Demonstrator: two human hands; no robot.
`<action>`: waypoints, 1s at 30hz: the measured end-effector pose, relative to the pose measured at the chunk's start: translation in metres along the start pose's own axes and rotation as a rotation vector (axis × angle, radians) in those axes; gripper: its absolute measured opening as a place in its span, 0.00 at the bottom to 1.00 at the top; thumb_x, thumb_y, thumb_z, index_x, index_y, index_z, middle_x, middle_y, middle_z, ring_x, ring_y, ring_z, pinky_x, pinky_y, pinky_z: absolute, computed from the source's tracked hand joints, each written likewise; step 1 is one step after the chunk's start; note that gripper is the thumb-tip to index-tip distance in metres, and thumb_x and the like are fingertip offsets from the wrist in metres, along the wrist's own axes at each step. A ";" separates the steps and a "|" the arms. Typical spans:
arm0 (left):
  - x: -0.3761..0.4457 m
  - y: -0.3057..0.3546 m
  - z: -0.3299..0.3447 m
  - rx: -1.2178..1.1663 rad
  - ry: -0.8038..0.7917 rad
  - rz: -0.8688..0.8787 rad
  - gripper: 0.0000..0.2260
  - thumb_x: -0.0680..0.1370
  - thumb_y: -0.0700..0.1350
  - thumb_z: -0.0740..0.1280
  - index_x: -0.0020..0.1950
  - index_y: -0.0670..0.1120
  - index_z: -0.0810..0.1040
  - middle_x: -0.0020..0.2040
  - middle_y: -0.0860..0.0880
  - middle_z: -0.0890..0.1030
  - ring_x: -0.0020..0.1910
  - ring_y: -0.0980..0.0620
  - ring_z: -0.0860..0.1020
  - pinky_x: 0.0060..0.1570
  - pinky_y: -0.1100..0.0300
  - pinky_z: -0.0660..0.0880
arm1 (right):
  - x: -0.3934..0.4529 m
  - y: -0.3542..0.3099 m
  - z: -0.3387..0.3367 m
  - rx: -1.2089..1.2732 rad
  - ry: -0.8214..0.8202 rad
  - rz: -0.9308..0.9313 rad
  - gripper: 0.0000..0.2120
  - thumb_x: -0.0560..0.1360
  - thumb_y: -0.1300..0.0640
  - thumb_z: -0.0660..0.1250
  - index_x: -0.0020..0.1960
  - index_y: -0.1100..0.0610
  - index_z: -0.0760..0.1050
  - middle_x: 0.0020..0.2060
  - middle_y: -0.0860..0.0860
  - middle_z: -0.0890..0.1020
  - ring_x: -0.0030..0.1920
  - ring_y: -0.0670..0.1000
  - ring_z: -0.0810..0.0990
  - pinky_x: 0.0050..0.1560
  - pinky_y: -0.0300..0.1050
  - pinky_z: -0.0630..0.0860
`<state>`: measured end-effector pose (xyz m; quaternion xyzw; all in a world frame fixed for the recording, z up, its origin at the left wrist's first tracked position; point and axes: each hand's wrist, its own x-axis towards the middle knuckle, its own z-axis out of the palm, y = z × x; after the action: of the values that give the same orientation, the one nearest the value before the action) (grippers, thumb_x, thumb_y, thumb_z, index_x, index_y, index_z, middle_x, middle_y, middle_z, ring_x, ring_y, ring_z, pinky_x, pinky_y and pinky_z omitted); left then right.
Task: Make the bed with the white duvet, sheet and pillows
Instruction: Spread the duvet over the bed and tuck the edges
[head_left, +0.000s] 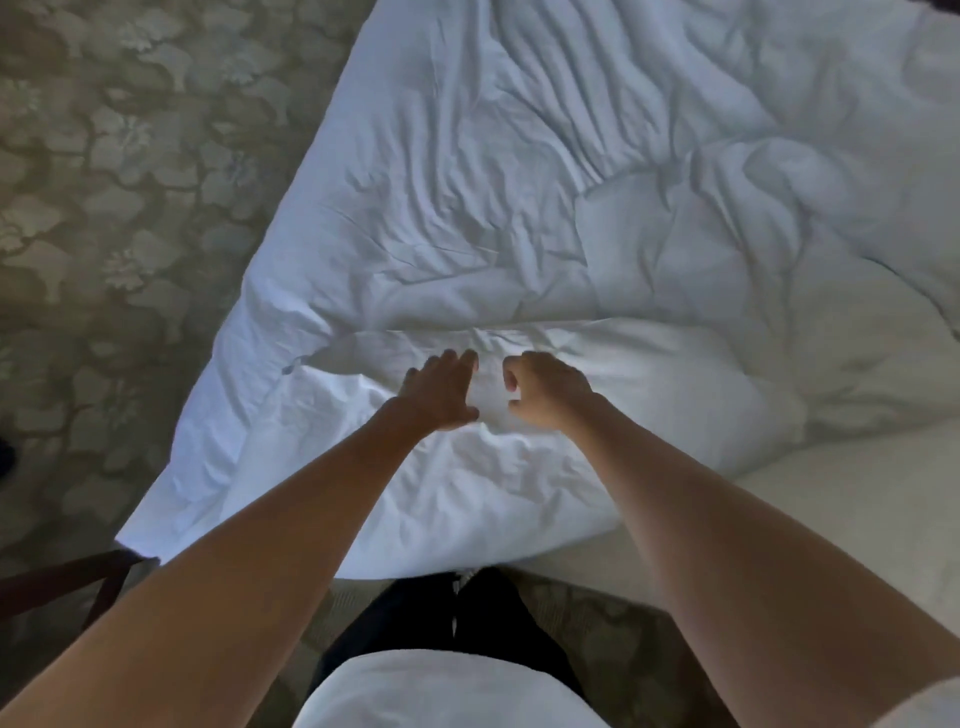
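A rumpled white duvet (519, 171) covers the bed, with a folded-over flap (415, 483) lying on top near me. My left hand (441, 392) rests palm down on that flap, fingers a little apart. My right hand (545, 389) sits just beside it, fingers curled loosely over the cloth; I cannot tell if it pinches any fabric. A cream sheet or mattress edge (805, 519) shows at the lower right under the duvet. No pillow is clearly told apart in the bunched cloth.
Patterned green-beige carpet (104, 208) fills the left side and continues beside my legs. A dark wooden piece of furniture (67, 577) pokes in at the lower left, next to the duvet's hanging corner. I stand at the bed's edge in dark trousers.
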<state>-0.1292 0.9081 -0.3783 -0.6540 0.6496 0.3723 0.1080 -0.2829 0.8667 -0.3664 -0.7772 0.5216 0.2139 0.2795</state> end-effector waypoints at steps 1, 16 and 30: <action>0.016 -0.004 -0.001 0.007 0.015 -0.012 0.30 0.75 0.52 0.71 0.72 0.47 0.62 0.69 0.45 0.66 0.69 0.44 0.66 0.64 0.45 0.65 | 0.020 0.003 -0.001 -0.065 0.012 -0.018 0.12 0.73 0.59 0.68 0.56 0.52 0.73 0.57 0.53 0.75 0.60 0.55 0.74 0.51 0.46 0.68; 0.162 -0.038 0.020 0.214 -0.279 -0.167 0.43 0.66 0.63 0.75 0.74 0.51 0.60 0.70 0.49 0.70 0.70 0.47 0.69 0.67 0.49 0.64 | 0.179 0.032 0.031 -0.111 -0.305 -0.027 0.42 0.62 0.41 0.79 0.69 0.52 0.65 0.62 0.53 0.77 0.63 0.57 0.76 0.60 0.49 0.71; 0.166 -0.023 -0.009 0.075 -0.470 -0.097 0.26 0.66 0.62 0.73 0.59 0.49 0.80 0.57 0.49 0.80 0.57 0.45 0.78 0.52 0.57 0.73 | 0.164 0.047 0.010 0.077 -0.525 0.027 0.26 0.70 0.35 0.69 0.55 0.56 0.78 0.50 0.52 0.81 0.45 0.54 0.78 0.48 0.46 0.77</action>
<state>-0.1248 0.7778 -0.4847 -0.5754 0.5880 0.4841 0.2981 -0.2674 0.7453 -0.4863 -0.6769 0.4492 0.3920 0.4317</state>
